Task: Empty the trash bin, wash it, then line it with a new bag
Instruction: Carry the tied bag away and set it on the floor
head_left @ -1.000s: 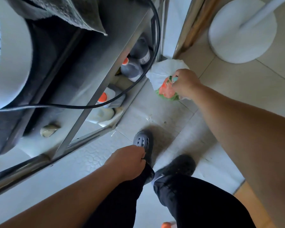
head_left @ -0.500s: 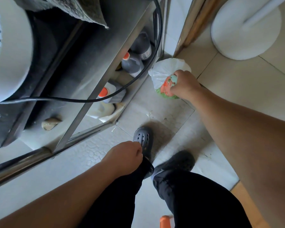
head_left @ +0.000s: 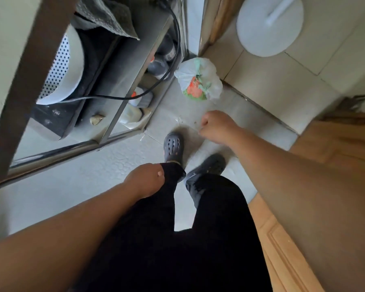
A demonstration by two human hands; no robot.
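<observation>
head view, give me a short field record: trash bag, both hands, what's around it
trash bag: tied, white, on the floor tiles beside the metal rack, held by no hand
right hand: loosely curled, empty, apart from the bag
left hand: by the left thigh, empty
nearby: bottles under the rack, white round base

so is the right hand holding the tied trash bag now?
No, the tied trash bag sits alone on the floor, with the right hand clear of it, fingers loosely curled around nothing.
</observation>
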